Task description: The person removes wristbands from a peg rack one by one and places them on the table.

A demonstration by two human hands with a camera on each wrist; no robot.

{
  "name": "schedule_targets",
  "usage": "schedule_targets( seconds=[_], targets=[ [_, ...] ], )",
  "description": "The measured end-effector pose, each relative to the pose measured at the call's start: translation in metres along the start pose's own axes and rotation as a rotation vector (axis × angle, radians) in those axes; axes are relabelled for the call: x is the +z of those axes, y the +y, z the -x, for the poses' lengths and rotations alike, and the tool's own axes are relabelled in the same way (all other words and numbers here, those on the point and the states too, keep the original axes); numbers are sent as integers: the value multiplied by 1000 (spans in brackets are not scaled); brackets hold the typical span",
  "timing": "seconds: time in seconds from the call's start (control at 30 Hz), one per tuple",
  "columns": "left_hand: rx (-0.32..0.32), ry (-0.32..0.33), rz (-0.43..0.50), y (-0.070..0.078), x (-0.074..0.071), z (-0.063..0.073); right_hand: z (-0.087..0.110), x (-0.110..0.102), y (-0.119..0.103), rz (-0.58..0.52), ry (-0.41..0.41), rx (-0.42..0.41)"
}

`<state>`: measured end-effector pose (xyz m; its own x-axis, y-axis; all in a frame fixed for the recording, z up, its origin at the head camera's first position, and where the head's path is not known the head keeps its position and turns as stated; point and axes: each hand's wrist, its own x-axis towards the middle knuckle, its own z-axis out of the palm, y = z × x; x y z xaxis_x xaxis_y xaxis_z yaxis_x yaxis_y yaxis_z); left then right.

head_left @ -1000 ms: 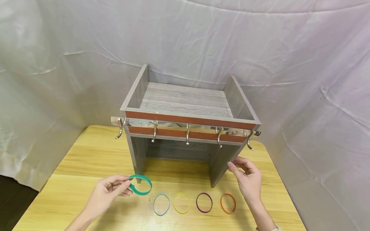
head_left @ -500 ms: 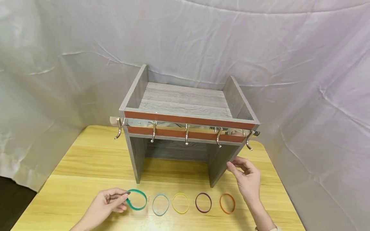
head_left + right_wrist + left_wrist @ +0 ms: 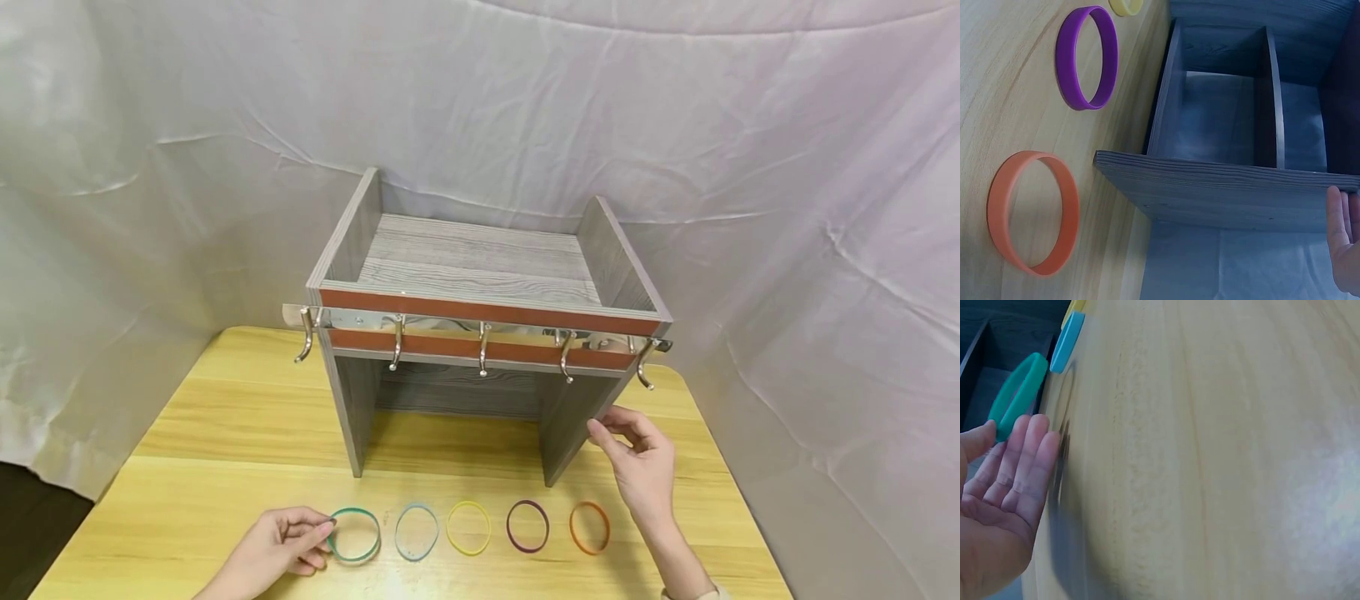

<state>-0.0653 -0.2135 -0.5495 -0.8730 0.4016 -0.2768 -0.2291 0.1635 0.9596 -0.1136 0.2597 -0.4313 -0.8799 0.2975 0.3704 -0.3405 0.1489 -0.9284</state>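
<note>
My left hand (image 3: pixel 273 550) pinches a green silicone wristband (image 3: pixel 375 550) by its left side, close over the table at the left end of a row. In the left wrist view the green wristband (image 3: pixel 1033 381) is held between thumb and fingertips. To its right lie a light blue wristband (image 3: pixel 397 533), a yellow one (image 3: pixel 471 553), a purple one (image 3: pixel 527 550) and an orange one (image 3: pixel 590 552). My right hand (image 3: pixel 645 467) holds the front edge of the grey wooden shelf's right side panel (image 3: pixel 562 454), thumb at the front; its other fingertips are partly hidden.
The shelf's front carries a metal rail (image 3: pixel 513 333) with several hooks (image 3: pixel 483 354) and nothing hanging on them. The shelf stands on a wooden table (image 3: pixel 225 433). Pale grey cloth (image 3: pixel 487 100) hangs behind and at both sides.
My left hand has brought the green wristband down and toward me, level with the other wristbands. My right hand has stayed at the shelf's side panel.
</note>
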Motion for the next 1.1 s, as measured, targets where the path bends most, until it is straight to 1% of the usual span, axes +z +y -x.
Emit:
schedule_targets(
  seconds=[0.27, 0.43, 0.6, 0.83, 1.1],
  targets=[
    [-42, -11, 7, -5, -2, -1, 0, -1, 0, 21, 7, 9],
    [-65, -8, -9, -5, -2, -3, -1, -1, -1, 21, 6, 11],
    [-74, -16, -26, -2, -2, -3, 0, -1, 0, 20, 7, 4],
    [-67, -35, -35, -1, -2, -3, 0, 0, 0, 14, 2, -22],
    [-88, -38, -32, 0, 0, -3, 0, 0, 0, 17, 1, -11]
  ],
)
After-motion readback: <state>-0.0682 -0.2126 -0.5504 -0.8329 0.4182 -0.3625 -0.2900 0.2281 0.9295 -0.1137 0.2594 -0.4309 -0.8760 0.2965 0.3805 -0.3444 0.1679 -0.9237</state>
